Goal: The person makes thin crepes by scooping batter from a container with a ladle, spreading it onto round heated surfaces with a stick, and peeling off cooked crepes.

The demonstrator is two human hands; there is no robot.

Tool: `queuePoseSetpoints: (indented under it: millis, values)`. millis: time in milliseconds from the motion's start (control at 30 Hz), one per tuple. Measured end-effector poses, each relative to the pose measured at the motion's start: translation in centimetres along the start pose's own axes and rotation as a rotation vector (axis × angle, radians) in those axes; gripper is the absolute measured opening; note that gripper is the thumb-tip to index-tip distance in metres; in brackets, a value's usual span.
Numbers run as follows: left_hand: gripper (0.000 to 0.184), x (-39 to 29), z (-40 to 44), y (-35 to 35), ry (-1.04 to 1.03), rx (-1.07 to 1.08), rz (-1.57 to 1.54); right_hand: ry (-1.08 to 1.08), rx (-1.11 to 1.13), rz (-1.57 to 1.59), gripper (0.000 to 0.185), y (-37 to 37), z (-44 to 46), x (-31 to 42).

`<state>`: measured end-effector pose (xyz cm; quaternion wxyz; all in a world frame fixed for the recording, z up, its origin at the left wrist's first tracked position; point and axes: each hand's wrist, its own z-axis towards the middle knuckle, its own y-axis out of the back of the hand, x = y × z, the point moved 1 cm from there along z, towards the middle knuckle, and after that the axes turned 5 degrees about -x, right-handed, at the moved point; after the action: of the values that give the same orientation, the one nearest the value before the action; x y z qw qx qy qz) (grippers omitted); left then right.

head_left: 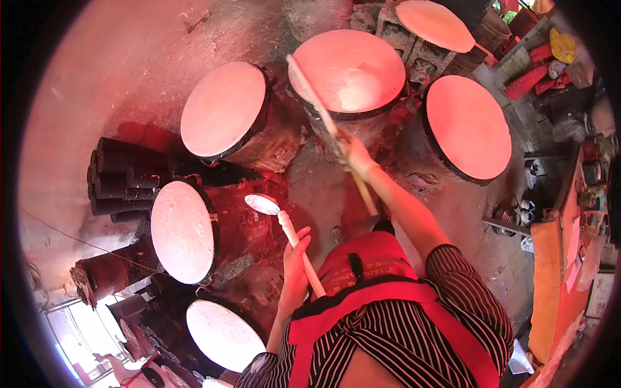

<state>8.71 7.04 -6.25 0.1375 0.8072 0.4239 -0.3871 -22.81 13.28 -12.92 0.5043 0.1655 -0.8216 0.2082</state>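
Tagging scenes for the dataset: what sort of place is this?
Likely a small cooking workspace: several drum-like stoves with pale round tops, a ladle in the left hand, stacked black cylinders, probably fuel.

Bare floor [314, 194] is opening inside the arc of barrels; a passage is lying between ladle [286, 226] and pole [312, 97]. Pole is slanting over the left part of the far barrel [362, 74], obstructing it. Right hand [354, 154] is occupying room just before that barrel. Left rear barrel [225, 111] is standing close, leaving a narrow gap. Black cylinders [126, 178] are crowding the floor's left edge.
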Motion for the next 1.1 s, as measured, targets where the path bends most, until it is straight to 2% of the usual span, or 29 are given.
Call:
queuePoseSetpoints:
  millis: [67,167,300,333,367,433,467,500,567,667,700,767,833,867,900,967,1000,1033,1100]
  values:
    - [0.038,0.6,0.6,-0.7,-0.003,-0.011,0.013,-0.068,-0.037,0.042,0.038,6.2,-0.9,-1.4]
    - [0.037,0.8,0.7,-3.0,0.018,-0.038,0.017,-0.249,-0.19,0.135,0.039,11.6,-1.6,3.6]
    - [0.037,-0.2,1.0,-8.0,0.058,-0.054,-0.016,-0.201,-0.131,0.232,0.042,10.8,0.3,4.9]
    - [0.037,-0.6,1.0,-9.5,0.053,-0.059,-0.014,-0.253,0.002,0.165,0.044,11.1,-0.5,4.9]
    - [0.036,-1.1,0.8,-10.9,0.031,-0.05,-0.047,-0.21,0.172,0.069,0.044,12.4,-1.9,5.2]
    - [0.034,-1.1,0.7,-13.0,0.01,-0.048,-0.078,-0.171,0.193,0.062,0.046,17.4,-1.6,3.4]
    - [0.03,-0.9,1.0,-14.1,-0.004,-0.076,-0.069,-0.28,0.132,0.212,0.047,19.5,-1.4,4.6]
    - [0.027,-0.7,1.1,-15.2,-0.016,-0.106,-0.062,-0.245,0.032,0.139,0.045,21.0,-1.4,5.7]
    - [0.024,-0.3,1.0,-17.6,-0.011,-0.103,-0.105,-0.111,0.035,0.027,0.044,23.6,0.7,7.3]
    - [0.02,-1.2,0.3,-21.3,-0.018,-0.086,-0.181,0.028,-0.196,-0.219,0.045,23.7,7.4,10.1]
    - [0.019,-1.8,-0.2,-22.3,-0.022,-0.074,-0.213,0.458,-0.391,-0.584,0.045,24.7,13.7,6.8]
    - [0.019,-2.5,-0.7,-23.6,-0.035,-0.096,-0.182,0.358,-0.459,-0.889,0.043,21.8,14.0,9.3]
    - [0.02,-3.5,-0.6,-24.4,-0.055,-0.104,-0.144,0.516,-0.181,-0.788,0.045,19.1,10.9,11.5]
    - [0.02,-3.9,-0.4,-24.5,-0.055,-0.137,-0.141,0.402,0.003,-0.795,0.044,18.7,9.2,12.6]
    - [0.02,-4.3,-0.3,-24.4,-0.055,-0.166,-0.136,0.647,0.013,-0.728,0.043,19.3,9.1,11.2]
    - [0.019,-4.6,0.2,-23.5,-0.078,-0.129,-0.189,0.422,-0.041,-0.396,0.041,22.1,7.4,9.8]
    - [0.018,-4.8,0.4,-23.1,-0.089,-0.103,-0.181,0.616,-0.222,-0.169,0.041,23.5,9.2,6.7]
    - [0.018,-4.9,0.5,-22.8,-0.098,-0.077,-0.179,0.619,-0.231,-0.172,0.041,23.3,9.6,4.9]
    - [0.017,-5.0,1.3,-22.9,-0.086,-0.068,-0.147,0.315,-0.264,0.055,0.04,22.4,9.5,2.3]
